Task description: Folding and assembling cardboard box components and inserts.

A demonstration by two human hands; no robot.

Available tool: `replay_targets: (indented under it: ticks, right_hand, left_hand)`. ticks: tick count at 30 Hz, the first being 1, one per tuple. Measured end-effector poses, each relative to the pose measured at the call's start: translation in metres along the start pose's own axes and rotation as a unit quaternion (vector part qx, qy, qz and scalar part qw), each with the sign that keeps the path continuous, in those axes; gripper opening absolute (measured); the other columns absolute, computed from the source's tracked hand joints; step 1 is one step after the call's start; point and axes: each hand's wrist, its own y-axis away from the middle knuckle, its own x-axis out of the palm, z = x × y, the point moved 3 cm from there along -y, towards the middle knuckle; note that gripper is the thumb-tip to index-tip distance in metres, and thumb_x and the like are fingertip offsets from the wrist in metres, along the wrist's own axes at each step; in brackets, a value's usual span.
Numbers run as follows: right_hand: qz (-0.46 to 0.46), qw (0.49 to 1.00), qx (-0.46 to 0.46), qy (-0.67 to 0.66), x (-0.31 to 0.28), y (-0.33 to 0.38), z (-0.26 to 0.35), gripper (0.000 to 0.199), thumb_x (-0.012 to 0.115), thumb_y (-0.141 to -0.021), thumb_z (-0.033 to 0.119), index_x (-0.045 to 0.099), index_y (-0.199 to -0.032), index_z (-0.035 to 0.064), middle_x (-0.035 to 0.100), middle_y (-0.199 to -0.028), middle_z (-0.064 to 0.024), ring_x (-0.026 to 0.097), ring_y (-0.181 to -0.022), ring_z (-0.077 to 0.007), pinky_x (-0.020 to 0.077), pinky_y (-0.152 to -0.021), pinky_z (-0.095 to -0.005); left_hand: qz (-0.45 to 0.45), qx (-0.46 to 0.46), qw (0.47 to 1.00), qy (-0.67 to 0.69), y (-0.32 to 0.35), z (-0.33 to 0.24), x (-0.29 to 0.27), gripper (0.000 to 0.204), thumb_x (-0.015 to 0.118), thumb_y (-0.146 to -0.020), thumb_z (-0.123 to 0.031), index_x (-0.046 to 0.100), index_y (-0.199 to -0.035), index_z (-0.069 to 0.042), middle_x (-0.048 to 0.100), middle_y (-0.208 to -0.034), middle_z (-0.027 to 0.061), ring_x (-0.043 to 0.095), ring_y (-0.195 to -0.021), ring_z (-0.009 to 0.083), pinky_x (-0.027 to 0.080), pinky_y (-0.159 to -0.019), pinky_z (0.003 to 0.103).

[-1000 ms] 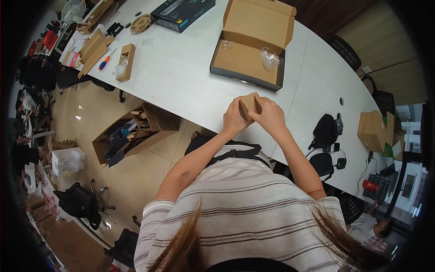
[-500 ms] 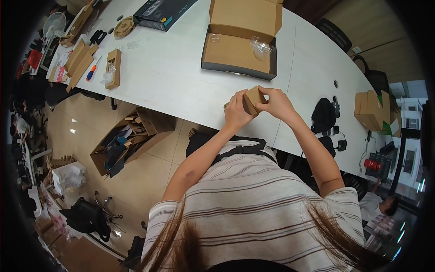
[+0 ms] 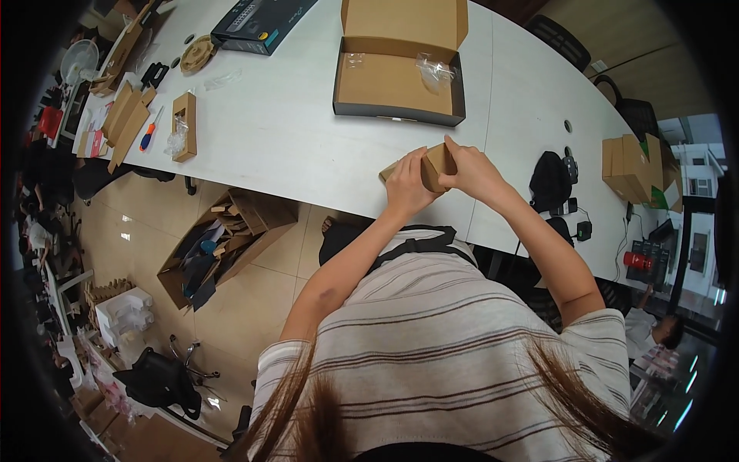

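Note:
Between my hands, above the near edge of the white table (image 3: 269, 146), is a small brown cardboard box (image 3: 438, 165). My left hand (image 3: 410, 185) wraps around its left part, and a brown end pokes out past the fingers. My right hand (image 3: 471, 171) grips the right end, thumb on the near side and fingers at the top edge. Whether that end is a raised flap I cannot tell. Just beyond my hands stands a larger shallow box (image 3: 399, 85), dark outside and brown inside, its lid folded back. Clear plastic bags (image 3: 436, 75) lie in it.
At the left of the table are a narrow cardboard tray (image 3: 185, 127), a screwdriver (image 3: 151, 131) and a black printed box (image 3: 258, 27). A big carton of scraps (image 3: 258, 223) stands on the floor. To the right sit a black cloth bag (image 3: 550, 181) and stacked cartons (image 3: 633, 171).
My right hand has shifted slightly right, and the end of the small box shows wider between my hands. The whole view has shifted a little.

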Motion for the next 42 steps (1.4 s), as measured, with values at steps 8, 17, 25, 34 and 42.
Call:
replay_targets:
  ticks: [8, 17, 25, 34, 42]
  right_hand:
    - [-0.046, 0.996, -0.038, 0.060, 0.009, 0.013, 0.004, 0.098, 0.063, -0.070, 0.013, 0.004, -0.146, -0.0037, 0.059, -0.084, -0.0280, 0.064, -0.068, -0.0395, 0.0548, -0.062, -0.0398]
    - [-0.056, 0.989, -0.015, 0.137, 0.022, 0.020, 0.016, 0.098, 0.064, -0.075, 0.004, -0.001, -0.149, 0.0103, 0.051, -0.104, -0.0312, 0.062, -0.083, -0.0426, 0.0537, -0.072, -0.0410]
    - [-0.030, 0.993, -0.014, 0.113, 0.016, 0.022, 0.009, 0.094, 0.059, -0.078, 0.003, -0.002, -0.149, 0.0141, 0.052, -0.104, -0.0350, 0.064, -0.075, -0.0413, 0.0543, -0.066, -0.0439]
    - [0.086, 0.961, 0.001, -0.264, -0.020, -0.006, -0.029, 0.062, 0.050, -0.092, 0.017, 0.023, -0.148, 0.0159, 0.058, -0.124, -0.0172, 0.058, -0.112, -0.0261, 0.0461, -0.092, -0.0370]
    - [-0.147, 0.957, -0.062, -0.243, 0.008, 0.015, 0.013, 0.070, 0.069, -0.081, 0.019, 0.036, -0.143, 0.0150, 0.060, -0.113, -0.0160, 0.062, -0.092, -0.0230, 0.0515, -0.077, -0.0368]
  left_hand:
    - [-0.029, 0.196, 0.979, 0.044, 0.002, 0.000, 0.001, 0.086, 0.086, -0.057, -0.024, 0.036, -0.127, -0.020, 0.047, -0.129, 0.0109, 0.058, -0.105, 0.0339, 0.056, -0.078, 0.039]
    - [-0.011, 0.157, 0.987, 0.031, 0.002, 0.001, 0.002, 0.076, 0.085, -0.053, -0.022, 0.047, -0.119, -0.019, 0.046, -0.129, 0.0125, 0.054, -0.108, 0.0337, 0.055, -0.076, 0.039]
    - [-0.016, 0.187, 0.982, 0.037, 0.002, 0.003, 0.002, 0.081, 0.086, -0.049, -0.020, 0.045, -0.119, -0.019, 0.049, -0.130, 0.0126, 0.055, -0.106, 0.0344, 0.054, -0.078, 0.039]
    - [-0.044, 0.137, 0.989, 0.024, 0.002, 0.017, -0.011, 0.078, 0.086, -0.055, -0.021, 0.042, -0.119, -0.017, 0.048, -0.130, 0.0126, 0.055, -0.108, 0.0341, 0.054, -0.082, 0.039]
    - [-0.065, 0.122, 0.989, 0.049, 0.004, 0.025, -0.023, 0.077, 0.086, -0.059, -0.022, 0.040, -0.120, -0.019, 0.045, -0.132, 0.0133, 0.054, -0.109, 0.0349, 0.055, -0.082, 0.040]
